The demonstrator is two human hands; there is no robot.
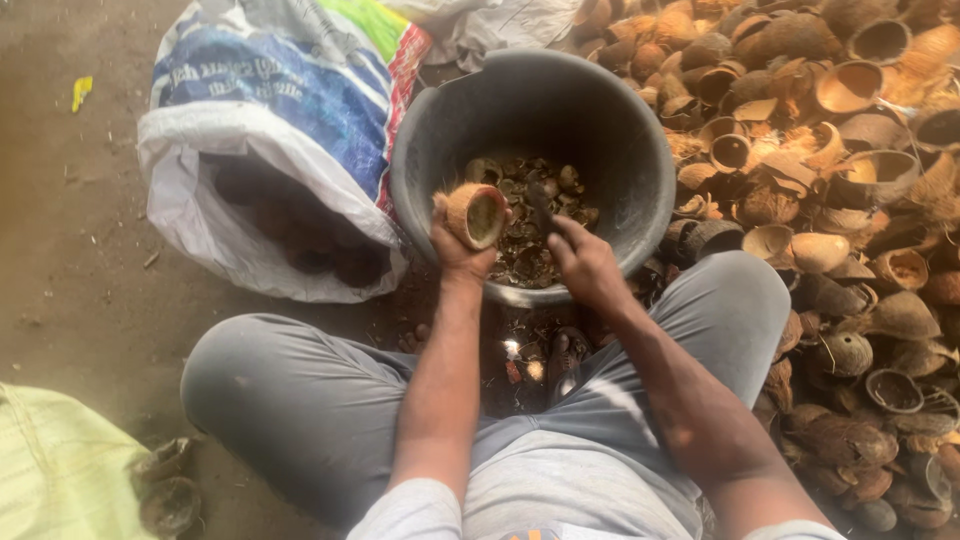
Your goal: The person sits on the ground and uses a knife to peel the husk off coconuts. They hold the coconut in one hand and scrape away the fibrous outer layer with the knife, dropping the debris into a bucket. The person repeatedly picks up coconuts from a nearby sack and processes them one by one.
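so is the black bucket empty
No, the bucket holds a layer of dark shell pieces at its bottom, just beyond the coconut half in the left hand.

sack (270, 150) left of bucket (440, 130)

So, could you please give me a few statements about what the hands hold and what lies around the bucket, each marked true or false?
1. The left hand holds a coconut shell half over the black bucket. True.
2. The right hand is empty. False: it grips a dark tool.
3. The bucket holds water. False: it holds dark shell pieces.
4. A pile of coconut shells lies on the person's right. True.
5. An open white sack lies left of the bucket. True.
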